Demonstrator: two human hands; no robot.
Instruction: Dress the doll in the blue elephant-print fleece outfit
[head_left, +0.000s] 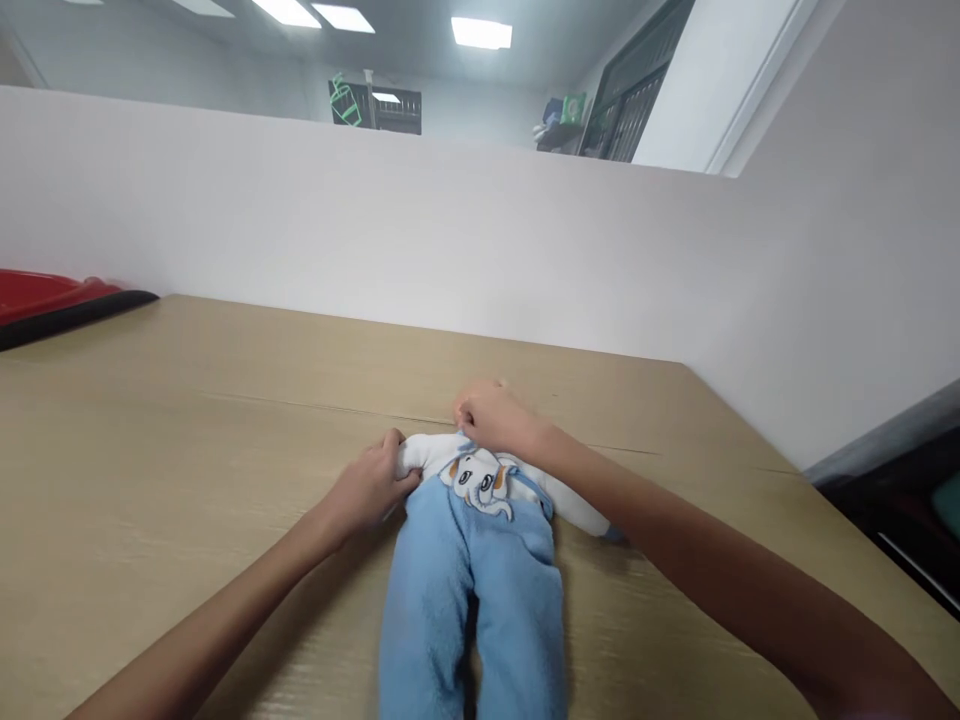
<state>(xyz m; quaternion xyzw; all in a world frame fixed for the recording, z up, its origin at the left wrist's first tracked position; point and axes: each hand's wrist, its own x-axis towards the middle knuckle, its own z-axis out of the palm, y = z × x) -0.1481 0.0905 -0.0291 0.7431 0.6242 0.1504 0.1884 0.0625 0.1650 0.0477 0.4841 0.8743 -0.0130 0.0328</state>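
Observation:
A small baby outfit [480, 560] lies face up on the table, its legs towards me. It has light blue fleecy overalls with an elephant face [481, 482] on the chest and white sleeves. The outfit looks filled out, but I cannot tell what is inside. My left hand [379, 478] is closed round the white sleeve [421, 453] on the left. At the neck, my right hand [491, 415] is curled with its fingertips at the collar; what lies under it is hidden. My right forearm crosses above the other white sleeve [574, 505].
The wooden table [187, 430] meets a white wall [420, 230] at the back, with a window or mirror above. A red container [45, 292] with a black edge stands at the far left. Dark objects [892, 500] lie beyond the table's right edge.

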